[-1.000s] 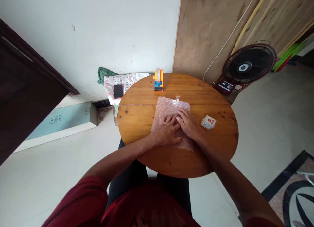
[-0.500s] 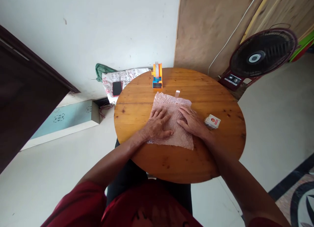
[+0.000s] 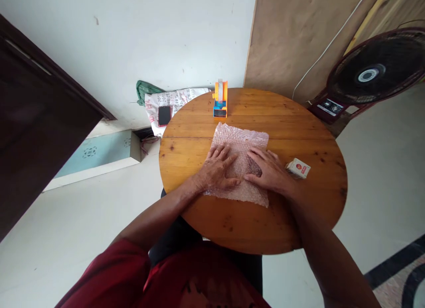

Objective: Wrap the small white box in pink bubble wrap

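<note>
My left hand (image 3: 217,168) and right hand (image 3: 270,170) lie flat, fingers released and spread, grasping nothing, pressing the bubble wrap (image 3: 241,142) against the table (image 3: 299,219). The wrap sits mid-table, near of the tape dispenser (image 3: 220,105); a small box (image 3: 298,168) lies just right of my right hand. For a flat sheet, I press evenly with the palms and sweep outward from the centre.

An orange tape dispenser (image 3: 220,99) stands at the table's (image 3: 299,135) far edge; a small box (image 3: 298,168) lies right.
</note>
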Available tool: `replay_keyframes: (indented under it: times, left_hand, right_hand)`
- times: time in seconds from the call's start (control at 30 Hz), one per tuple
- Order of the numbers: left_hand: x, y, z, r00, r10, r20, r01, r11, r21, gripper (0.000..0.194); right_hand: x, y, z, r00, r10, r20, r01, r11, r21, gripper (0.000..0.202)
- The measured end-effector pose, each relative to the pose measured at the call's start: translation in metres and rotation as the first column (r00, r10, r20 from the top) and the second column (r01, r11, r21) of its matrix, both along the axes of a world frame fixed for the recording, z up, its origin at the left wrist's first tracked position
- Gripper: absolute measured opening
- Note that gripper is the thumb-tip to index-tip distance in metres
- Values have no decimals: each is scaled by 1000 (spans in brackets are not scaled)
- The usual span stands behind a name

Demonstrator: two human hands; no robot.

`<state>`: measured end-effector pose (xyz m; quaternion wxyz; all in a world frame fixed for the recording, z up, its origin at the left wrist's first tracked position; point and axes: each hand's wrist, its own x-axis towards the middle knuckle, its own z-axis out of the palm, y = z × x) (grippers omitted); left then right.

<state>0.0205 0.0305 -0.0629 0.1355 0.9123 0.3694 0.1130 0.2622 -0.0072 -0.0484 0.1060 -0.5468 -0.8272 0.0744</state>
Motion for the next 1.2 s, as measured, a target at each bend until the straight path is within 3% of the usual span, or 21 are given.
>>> replay_keyframes:
  times: [0.13, 0.3, 0.43, 0.7, 0.9, 1.2]
  left_hand:
    - [-2, 0, 2, 1000, 9, 8, -9, 1000, -3, 99]
    - [-4, 0, 2, 997, 39, 61, -42, 998, 42, 71]
    - [-6, 0, 1, 991, 89, 99, -98, 991, 91, 63]
    - [-5, 2, 2, 965, -239, 107, 230, 969, 84, 46]
    - [-7, 7, 2, 963, -253, 95, 250, 967, 45, 48]
    - [-10, 10, 2, 958, -254, 131, 246, 966, 77, 41]
  right_hand:
    - [9, 2, 3, 1000, 10, 19, -9, 997, -75, 84]
    - [11, 4, 4, 1000, 7, -15, -9, 994, -110, 87]
    - [10, 2, 5, 999, -4, -48, -1, 995, -102, 82]
    - [8, -4, 3, 999, 21, -32, -22, 999, -29, 73]
    - [6, -8, 3, 999, -9, 35, 8, 1000, 21, 57]
    - [4, -11, 5, 996, -34, 78, 30, 998, 50, 57]
